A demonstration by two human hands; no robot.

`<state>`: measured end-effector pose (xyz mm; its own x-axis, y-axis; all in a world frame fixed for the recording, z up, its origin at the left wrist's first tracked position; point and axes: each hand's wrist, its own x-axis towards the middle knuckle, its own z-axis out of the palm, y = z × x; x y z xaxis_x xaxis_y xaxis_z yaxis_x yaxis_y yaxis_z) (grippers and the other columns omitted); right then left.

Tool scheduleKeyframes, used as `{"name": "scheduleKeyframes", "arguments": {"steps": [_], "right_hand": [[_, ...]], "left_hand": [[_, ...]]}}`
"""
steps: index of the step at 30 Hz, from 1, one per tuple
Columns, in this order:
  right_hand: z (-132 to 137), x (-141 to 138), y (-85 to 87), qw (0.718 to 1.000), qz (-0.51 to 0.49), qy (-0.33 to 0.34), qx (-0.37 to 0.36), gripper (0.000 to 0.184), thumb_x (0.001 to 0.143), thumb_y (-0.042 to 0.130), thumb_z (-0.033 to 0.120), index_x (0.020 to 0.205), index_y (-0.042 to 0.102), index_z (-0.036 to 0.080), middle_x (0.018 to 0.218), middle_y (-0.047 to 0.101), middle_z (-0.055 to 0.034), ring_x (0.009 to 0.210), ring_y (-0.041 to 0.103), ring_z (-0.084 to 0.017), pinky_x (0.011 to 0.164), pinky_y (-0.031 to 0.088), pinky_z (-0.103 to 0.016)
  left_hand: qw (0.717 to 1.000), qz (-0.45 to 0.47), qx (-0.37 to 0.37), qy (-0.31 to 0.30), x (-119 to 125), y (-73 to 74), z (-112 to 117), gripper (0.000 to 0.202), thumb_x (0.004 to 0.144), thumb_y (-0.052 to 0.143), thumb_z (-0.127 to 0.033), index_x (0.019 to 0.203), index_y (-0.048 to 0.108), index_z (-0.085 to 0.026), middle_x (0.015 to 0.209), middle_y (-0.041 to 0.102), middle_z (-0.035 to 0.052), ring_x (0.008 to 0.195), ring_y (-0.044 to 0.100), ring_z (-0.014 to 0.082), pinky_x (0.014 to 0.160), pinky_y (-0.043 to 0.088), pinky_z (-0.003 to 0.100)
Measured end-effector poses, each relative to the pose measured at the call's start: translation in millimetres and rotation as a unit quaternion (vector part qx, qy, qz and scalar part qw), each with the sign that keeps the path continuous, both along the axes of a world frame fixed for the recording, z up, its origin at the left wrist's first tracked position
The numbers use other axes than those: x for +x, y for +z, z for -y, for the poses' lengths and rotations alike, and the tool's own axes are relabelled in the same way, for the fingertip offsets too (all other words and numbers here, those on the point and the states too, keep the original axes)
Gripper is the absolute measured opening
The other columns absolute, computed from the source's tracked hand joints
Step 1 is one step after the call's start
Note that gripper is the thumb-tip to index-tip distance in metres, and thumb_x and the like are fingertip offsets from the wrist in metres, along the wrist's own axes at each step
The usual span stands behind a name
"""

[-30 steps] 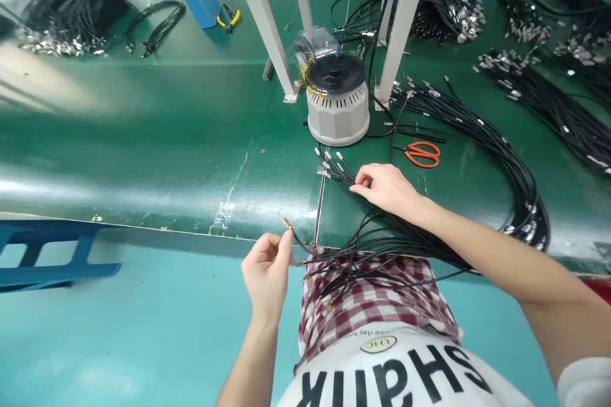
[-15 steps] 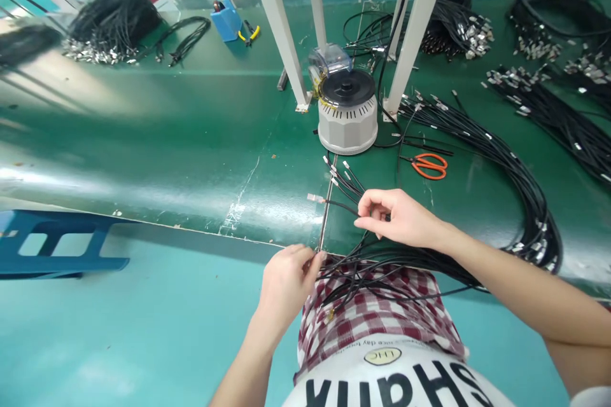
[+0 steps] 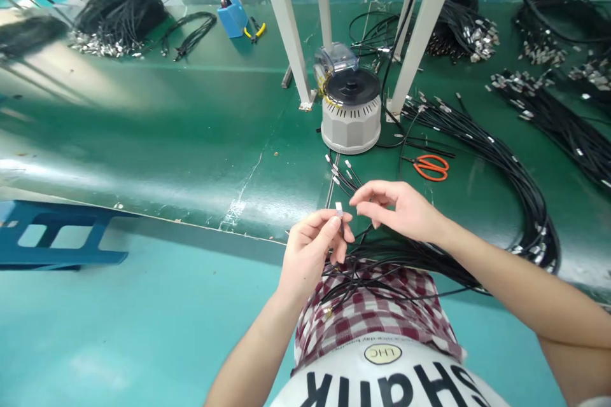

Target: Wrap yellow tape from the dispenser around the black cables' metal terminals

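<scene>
My remote count: one left hand (image 3: pixel 312 248), one right hand (image 3: pixel 400 208); one held connector (image 3: pixel 338 208); one pair of scissors (image 3: pixel 420 165); one pair of pliers (image 3: pixel 260 30); one blue box (image 3: pixel 232 16); one round machine (image 3: pixel 351 133); one blue stool (image 3: pixel 95 256); four white stand posts (image 3: pixel 287 25). Black cables (image 3: pixel 518 181): too many overlapping for me to number.

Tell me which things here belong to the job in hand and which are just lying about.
Seemingly part of the job:
Cable end, white-tipped, pinched in the left hand
Black cables, by the lap

Seemingly just lying about, with neither hand on them:
Scissors, orange-handled
Yellow pliers
Round machine
Blue stool
</scene>
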<state>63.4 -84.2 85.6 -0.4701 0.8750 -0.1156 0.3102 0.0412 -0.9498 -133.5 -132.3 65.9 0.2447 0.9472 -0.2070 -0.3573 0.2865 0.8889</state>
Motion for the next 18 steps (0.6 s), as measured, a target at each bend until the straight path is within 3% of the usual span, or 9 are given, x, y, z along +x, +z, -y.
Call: {"name": "scheduleKeyframes", "arguments": {"steps": [2,5,8,10,14,18], "right_hand": [[-5,-4,6.2,0.999,-0.043,-0.019,0.012,0.029,0.088,0.068,0.043,0.101,0.07,0.018,0.079,0.064,0.0001,0.062,0.054,-0.009,0.058,0.042,-0.023],[-12,-13,8.6,0.994,-0.105,0.014,0.022,0.023,0.083,0.074,0.038,0.087,0.072,0.015,0.079,0.063,-0.0005,0.066,0.055,-0.009,0.059,0.042,-0.022],[-31,-17,3.8,0.987,-0.149,0.048,-0.043,0.024,0.079,0.078,0.037,0.084,0.074,0.014,0.078,0.067,-0.0018,0.062,0.057,-0.009,0.057,0.044,-0.022],[-55,-17,-0.1,0.98,-0.176,-0.019,-0.096,0.027,0.076,0.08,0.038,0.085,0.075,0.013,0.074,0.068,-0.0012,0.052,0.052,-0.006,0.049,0.041,-0.02],[-114,-22,-2.1,0.948,-0.223,-0.199,-0.104,0.025,0.085,0.073,0.037,0.096,0.071,0.015,0.074,0.067,0.0013,0.051,0.05,-0.002,0.048,0.039,-0.015],[-156,-39,4.6,0.922,-0.244,-0.241,-0.178,0.035,0.091,0.065,0.046,0.089,0.068,0.011,0.068,0.067,-0.0034,0.047,0.05,-0.004,0.041,0.037,-0.016]], "left_hand": [[1.0,-0.008,-0.001,0.003,4,1.7,-1,0.02,0.093,0.064,-0.032,0.098,0.068,-0.013,0.073,0.067,0.003,0.042,0.053,0.0058,0.041,0.038,0.018],[1.0,0.018,-0.02,-0.009,6,2.1,-4,0.023,0.093,0.063,-0.037,0.093,0.066,-0.014,0.069,0.066,0.0023,0.038,0.052,0.0068,0.037,0.038,0.018],[0.998,0.037,-0.047,-0.02,3,-0.4,-8,0.027,0.092,0.064,-0.04,0.093,0.068,-0.013,0.067,0.065,0.0016,0.035,0.051,0.0066,0.034,0.037,0.017],[0.997,0.04,-0.059,-0.013,0,-2.3,-10,0.027,0.091,0.065,-0.039,0.097,0.069,-0.013,0.069,0.065,0.0018,0.037,0.053,0.0071,0.035,0.038,0.017],[0.996,0.053,-0.07,0.005,-6,-4.7,-11,0.023,0.091,0.066,-0.036,0.098,0.069,-0.014,0.073,0.065,0.0022,0.042,0.056,0.0079,0.038,0.042,0.018],[0.994,0.069,-0.08,0.006,-12,-8.3,-11,0.023,0.09,0.067,-0.036,0.096,0.069,-0.013,0.073,0.065,0.0028,0.042,0.056,0.0074,0.039,0.043,0.018]]}}
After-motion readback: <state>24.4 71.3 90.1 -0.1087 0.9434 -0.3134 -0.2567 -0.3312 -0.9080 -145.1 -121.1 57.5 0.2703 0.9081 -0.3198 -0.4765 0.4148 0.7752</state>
